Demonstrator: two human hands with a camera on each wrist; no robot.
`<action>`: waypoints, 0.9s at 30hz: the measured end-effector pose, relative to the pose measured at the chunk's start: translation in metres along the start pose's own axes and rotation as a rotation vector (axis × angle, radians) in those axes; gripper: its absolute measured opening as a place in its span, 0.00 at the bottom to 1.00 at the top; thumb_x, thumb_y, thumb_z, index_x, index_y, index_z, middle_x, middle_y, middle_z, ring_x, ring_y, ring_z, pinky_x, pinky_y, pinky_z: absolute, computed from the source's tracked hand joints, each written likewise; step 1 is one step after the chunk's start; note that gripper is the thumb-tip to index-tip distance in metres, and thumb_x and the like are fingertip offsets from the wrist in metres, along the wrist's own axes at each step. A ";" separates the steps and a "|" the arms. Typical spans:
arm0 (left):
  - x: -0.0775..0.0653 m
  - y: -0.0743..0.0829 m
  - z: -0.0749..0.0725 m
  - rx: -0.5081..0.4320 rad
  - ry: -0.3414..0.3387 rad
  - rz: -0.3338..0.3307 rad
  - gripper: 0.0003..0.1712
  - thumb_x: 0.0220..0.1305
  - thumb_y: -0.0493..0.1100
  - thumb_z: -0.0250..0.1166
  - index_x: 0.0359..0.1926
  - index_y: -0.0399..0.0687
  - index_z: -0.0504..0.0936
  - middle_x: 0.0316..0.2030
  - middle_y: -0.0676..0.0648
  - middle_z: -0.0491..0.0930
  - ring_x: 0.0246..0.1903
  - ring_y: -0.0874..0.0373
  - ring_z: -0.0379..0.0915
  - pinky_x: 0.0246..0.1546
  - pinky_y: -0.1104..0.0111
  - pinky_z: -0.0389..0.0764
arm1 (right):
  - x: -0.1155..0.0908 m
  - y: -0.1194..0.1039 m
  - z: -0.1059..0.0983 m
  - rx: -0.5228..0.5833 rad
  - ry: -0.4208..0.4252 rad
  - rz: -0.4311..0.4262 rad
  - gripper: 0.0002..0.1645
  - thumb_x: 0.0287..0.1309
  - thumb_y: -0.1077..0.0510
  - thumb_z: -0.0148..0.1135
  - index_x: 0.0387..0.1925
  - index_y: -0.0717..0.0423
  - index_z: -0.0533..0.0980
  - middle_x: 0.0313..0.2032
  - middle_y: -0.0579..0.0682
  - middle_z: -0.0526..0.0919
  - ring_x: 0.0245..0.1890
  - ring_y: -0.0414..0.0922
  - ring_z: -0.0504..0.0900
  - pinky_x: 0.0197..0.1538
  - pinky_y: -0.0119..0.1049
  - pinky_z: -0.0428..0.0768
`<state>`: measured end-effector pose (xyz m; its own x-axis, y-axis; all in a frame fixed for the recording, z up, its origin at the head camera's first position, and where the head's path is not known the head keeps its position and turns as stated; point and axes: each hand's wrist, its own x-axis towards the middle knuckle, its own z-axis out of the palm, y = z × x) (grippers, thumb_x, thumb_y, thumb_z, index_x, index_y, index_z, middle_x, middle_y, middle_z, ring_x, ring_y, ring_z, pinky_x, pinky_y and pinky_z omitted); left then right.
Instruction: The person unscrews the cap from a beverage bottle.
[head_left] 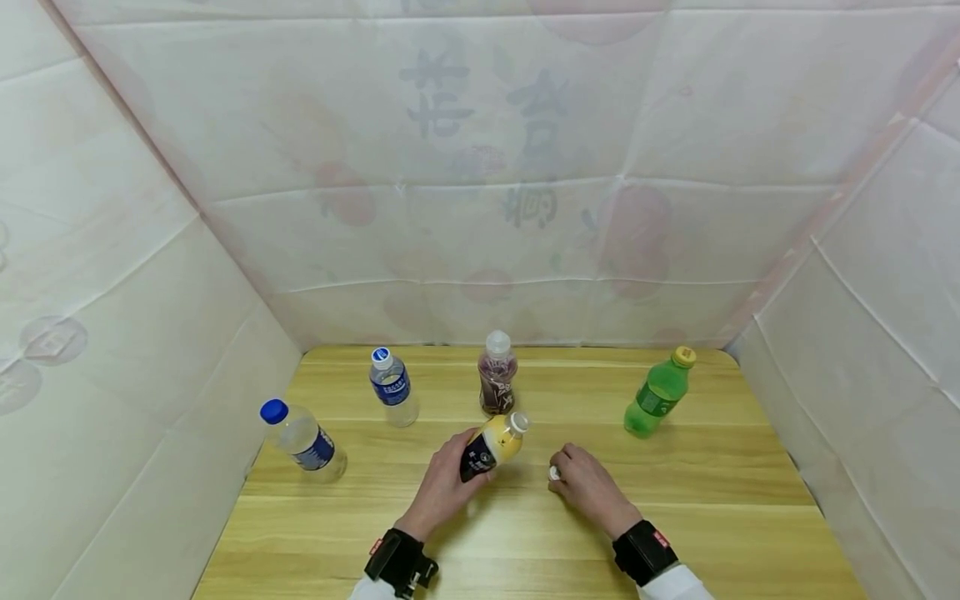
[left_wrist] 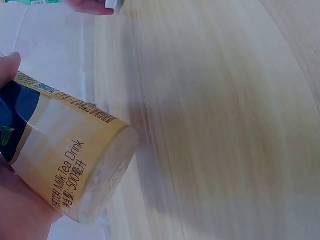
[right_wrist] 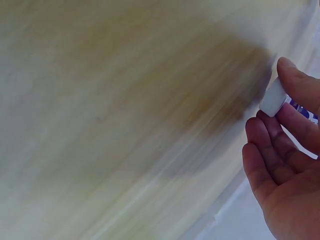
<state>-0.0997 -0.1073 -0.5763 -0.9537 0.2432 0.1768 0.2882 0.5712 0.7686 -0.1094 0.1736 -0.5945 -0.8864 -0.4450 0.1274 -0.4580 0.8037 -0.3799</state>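
Observation:
My left hand (head_left: 448,483) grips a milk tea bottle (head_left: 491,446) with a yellow and dark label, tilted so its white neck points up and right. In the left wrist view the bottle (left_wrist: 75,145) shows its base and the words Milk Tea Drink, with the thumb and fingers round its side. To the right of it, my right hand (head_left: 588,483) pinches a small white bottle cap (head_left: 554,472) just over the table. The right wrist view shows the cap (right_wrist: 273,98) between thumb and index finger, the other fingers loosely bent.
Behind the milk tea bottle stands a dark-labelled bottle (head_left: 497,375) with a clear cap. On the left are a blue-labelled water bottle (head_left: 393,387) and a blue-capped bottle (head_left: 306,442). A green bottle (head_left: 657,394) stands right. White cloth walls surround the wooden table (head_left: 720,483).

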 end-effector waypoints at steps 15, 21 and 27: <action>0.001 0.000 0.001 0.011 -0.009 -0.004 0.42 0.59 0.46 0.78 0.71 0.44 0.69 0.58 0.41 0.79 0.55 0.46 0.77 0.57 0.47 0.77 | 0.001 0.006 0.001 0.020 -0.044 0.012 0.18 0.53 0.57 0.80 0.42 0.60 0.82 0.34 0.44 0.74 0.33 0.39 0.72 0.35 0.34 0.76; 0.003 0.000 0.000 0.001 -0.014 -0.007 0.42 0.60 0.47 0.77 0.71 0.43 0.69 0.59 0.41 0.78 0.56 0.45 0.76 0.57 0.46 0.77 | 0.002 0.001 -0.002 0.026 -0.017 0.069 0.26 0.56 0.52 0.78 0.51 0.63 0.81 0.40 0.49 0.80 0.39 0.45 0.78 0.43 0.41 0.82; 0.005 0.002 0.001 -0.006 -0.016 -0.009 0.43 0.61 0.47 0.77 0.72 0.43 0.68 0.59 0.40 0.78 0.57 0.44 0.76 0.58 0.45 0.77 | 0.006 -0.009 -0.018 0.136 0.097 0.107 0.36 0.65 0.48 0.71 0.67 0.63 0.72 0.62 0.62 0.78 0.60 0.59 0.79 0.63 0.57 0.78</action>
<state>-0.1038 -0.1038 -0.5744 -0.9549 0.2502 0.1599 0.2787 0.5692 0.7735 -0.1118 0.1709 -0.5735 -0.9348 -0.3147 0.1645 -0.3536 0.7807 -0.5152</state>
